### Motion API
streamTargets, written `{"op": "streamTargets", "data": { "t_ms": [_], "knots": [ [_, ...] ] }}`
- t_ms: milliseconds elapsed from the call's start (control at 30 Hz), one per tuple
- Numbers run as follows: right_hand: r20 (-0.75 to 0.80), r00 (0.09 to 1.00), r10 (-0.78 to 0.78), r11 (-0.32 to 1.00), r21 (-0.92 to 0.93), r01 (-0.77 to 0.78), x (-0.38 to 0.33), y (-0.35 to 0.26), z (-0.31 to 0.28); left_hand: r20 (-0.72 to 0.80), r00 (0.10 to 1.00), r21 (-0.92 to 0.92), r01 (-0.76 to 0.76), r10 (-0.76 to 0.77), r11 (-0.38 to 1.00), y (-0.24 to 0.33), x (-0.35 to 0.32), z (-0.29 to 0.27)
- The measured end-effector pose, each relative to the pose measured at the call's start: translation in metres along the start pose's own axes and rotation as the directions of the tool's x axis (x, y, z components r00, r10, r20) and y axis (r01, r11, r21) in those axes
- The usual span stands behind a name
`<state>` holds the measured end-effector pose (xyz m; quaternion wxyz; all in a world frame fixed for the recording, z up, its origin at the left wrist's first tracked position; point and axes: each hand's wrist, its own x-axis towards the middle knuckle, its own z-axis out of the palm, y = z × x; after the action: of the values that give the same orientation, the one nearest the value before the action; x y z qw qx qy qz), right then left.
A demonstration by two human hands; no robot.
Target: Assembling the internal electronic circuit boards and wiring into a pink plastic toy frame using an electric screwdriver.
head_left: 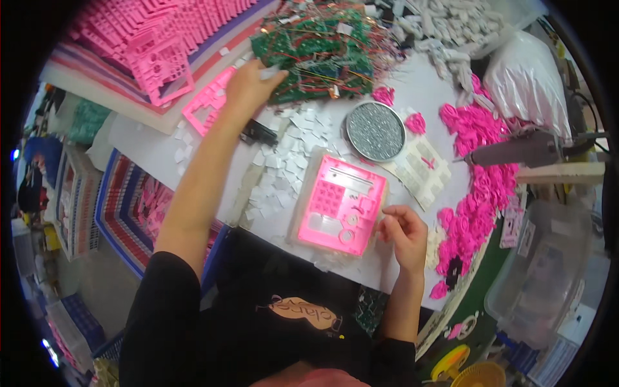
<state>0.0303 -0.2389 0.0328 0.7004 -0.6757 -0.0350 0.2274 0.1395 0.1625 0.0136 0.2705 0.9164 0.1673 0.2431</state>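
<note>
A pink plastic panel (pixel 340 205) with button holes lies flat on the white table in front of me. My right hand (pixel 403 233) rests at its right edge, fingers curled, pinching something too small to make out. My left hand (pixel 249 82) is stretched far forward and touches the pile of green circuit boards with coloured wires (pixel 317 51), holding a small light piece. A single pink frame (pixel 207 103) lies just left of that arm.
Stacks of pink frames (pixel 158 35) fill the far left. A round grey tin (pixel 375 131) sits behind the panel, with loose white squares (pixel 287 155) to its left. Pink small parts (pixel 480 187) heap at right near a power screwdriver (pixel 522 149). Clear bin (pixel 548 271) stands right.
</note>
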Motion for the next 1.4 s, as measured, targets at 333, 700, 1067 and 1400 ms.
{"op": "streamTargets", "data": {
  "t_ms": [333,700,1067,1400],
  "knots": [
    [0.108,0.987,-0.116,0.993,0.01,0.116,0.009,-0.013,0.02,0.031,0.999,0.107,0.036,-0.039,0.994,0.024,-0.007,-0.003],
    [0.065,0.99,-0.122,0.993,0.02,0.121,-0.006,-0.018,0.02,0.092,0.991,-0.017,0.103,-0.101,0.995,0.015,-0.005,-0.023],
    [0.153,0.983,-0.098,0.995,0.049,0.092,0.018,-0.024,0.055,0.14,0.983,-0.954,0.166,-0.118,0.251,0.019,-0.067,-0.075],
    [0.27,0.963,0.021,0.87,0.469,-0.151,0.046,-0.065,0.131,-0.149,0.658,-0.353,-0.733,0.738,0.581,0.076,-0.126,-0.091]
  ]
}}
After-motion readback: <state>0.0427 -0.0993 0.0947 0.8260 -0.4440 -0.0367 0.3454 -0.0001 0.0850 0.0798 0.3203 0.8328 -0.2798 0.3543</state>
